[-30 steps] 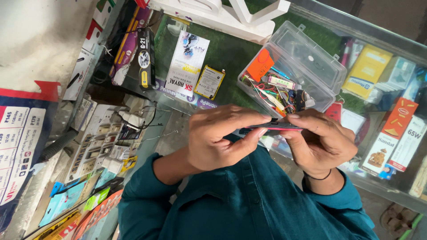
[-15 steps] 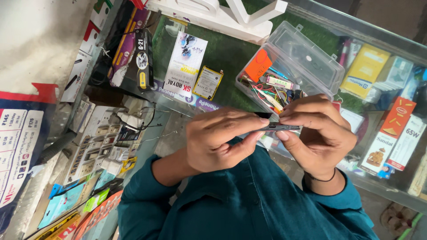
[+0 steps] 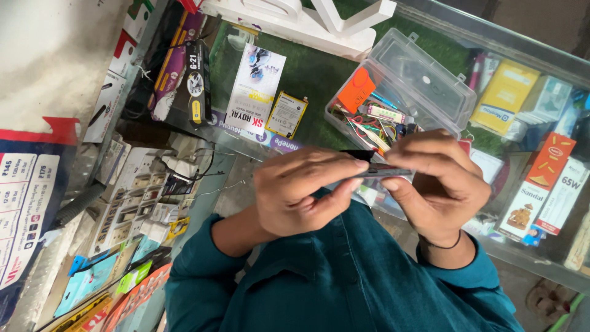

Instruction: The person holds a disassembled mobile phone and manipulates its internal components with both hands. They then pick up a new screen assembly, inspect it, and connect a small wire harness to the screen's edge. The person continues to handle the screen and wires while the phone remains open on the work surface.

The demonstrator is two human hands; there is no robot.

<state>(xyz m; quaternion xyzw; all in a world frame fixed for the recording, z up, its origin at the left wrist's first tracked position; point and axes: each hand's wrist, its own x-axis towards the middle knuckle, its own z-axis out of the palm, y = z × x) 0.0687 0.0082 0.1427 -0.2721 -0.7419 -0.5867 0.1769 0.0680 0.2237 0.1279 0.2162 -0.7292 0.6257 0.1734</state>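
Observation:
Both hands meet above a glass counter and hold one thin, flat, dark device (image 3: 386, 172), seen edge-on. My left hand (image 3: 301, 193) grips its left end, fingers wrapped over the top and thumb underneath. At the right end, my right hand (image 3: 439, 184) pinches it with fingers curled over the upper edge; a black band circles that wrist. Teal sleeves cover both forearms. Most of the device is hidden by the fingers.
An open clear plastic box (image 3: 430, 92) with wires, small parts and an orange card (image 3: 355, 90) sits just behind the hands. A flat battery (image 3: 286, 115) and white packet (image 3: 255, 92) lie left of it. Boxed goods (image 3: 541, 178) fill the right; a socket strip (image 3: 126, 200) lies left.
My right hand's fingers have come up and curled over the device's top edge. The device has tipped so only its dark edge shows. My left hand has barely shifted.

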